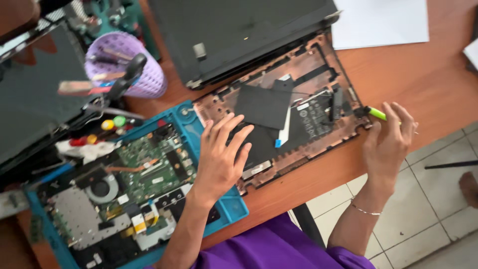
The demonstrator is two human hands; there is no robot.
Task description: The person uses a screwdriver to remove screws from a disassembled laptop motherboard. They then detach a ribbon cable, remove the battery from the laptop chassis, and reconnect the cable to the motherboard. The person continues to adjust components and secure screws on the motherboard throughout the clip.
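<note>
My left hand (pixel 221 154) lies flat with fingers spread on the opened laptop base (pixel 298 65), pressing on its black inner cover near the left edge. My right hand (pixel 391 142) is closed around a tool with a bright green handle (pixel 377 113), whose tip meets the right edge of the laptop base. The base is a brown-orange shell with black sheets, a label and cables inside.
A green motherboard with fan (pixel 124 184) rests on a blue work mat (pixel 231 206) at the left. A purple mesh cup (pixel 144 74) holds tools behind it. A dark laptop lid (pixel 239 30) and white paper (pixel 383 20) lie at the back. Tiled floor (pixel 428 209) shows past the table edge.
</note>
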